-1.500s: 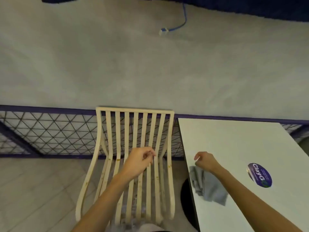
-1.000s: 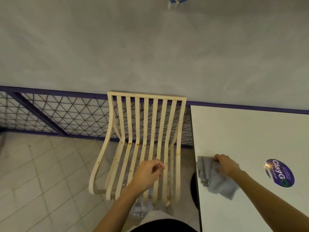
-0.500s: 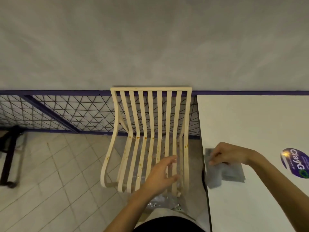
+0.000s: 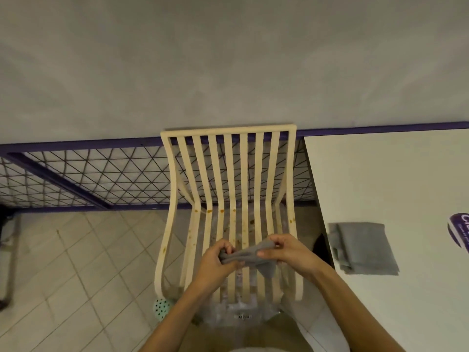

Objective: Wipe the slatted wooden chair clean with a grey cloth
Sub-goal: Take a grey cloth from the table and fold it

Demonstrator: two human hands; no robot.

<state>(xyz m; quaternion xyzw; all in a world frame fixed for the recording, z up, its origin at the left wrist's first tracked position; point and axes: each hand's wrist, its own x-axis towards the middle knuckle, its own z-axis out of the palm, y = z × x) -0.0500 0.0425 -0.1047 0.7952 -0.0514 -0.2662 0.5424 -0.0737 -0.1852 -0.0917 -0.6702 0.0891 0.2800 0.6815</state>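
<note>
The slatted wooden chair point(image 4: 228, 130) stands straight ahead of you, its spotted seat slats running away from you directly under both hands, with your left hand point(image 4: 218, 260) and right hand point(image 4: 286, 252), equally near, each pinching one end of the grey cloth point(image 4: 250, 255) stretched crosswise over them.
</note>
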